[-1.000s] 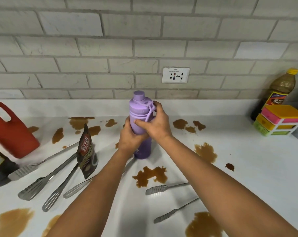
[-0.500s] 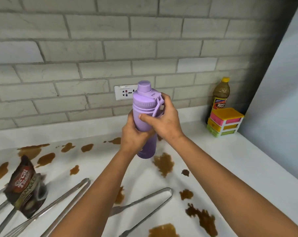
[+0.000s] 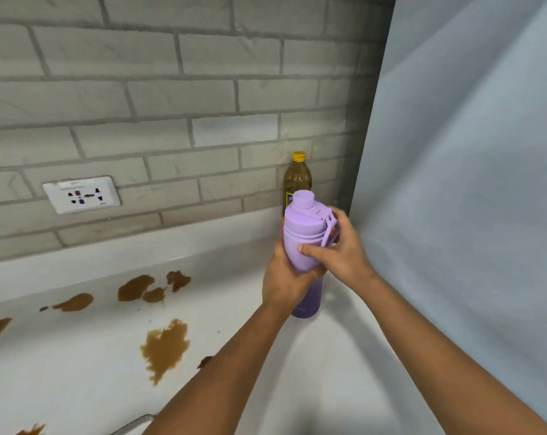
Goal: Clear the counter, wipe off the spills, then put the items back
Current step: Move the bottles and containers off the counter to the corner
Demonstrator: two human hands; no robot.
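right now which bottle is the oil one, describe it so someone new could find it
Follow the grey brick wall right to the corner where it meets the pale panel. The oil bottle stands there on the white counter, just behind the purple bottle held in both hands. It alone is amber with a yellow cap.

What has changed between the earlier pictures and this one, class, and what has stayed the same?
The purple bottle has been carried rightward along the counter, away from the tongs and sachet, toward the corner beside the oil bottle. The left hand and right hand keep gripping it, upright. The brown spills remain unwiped.
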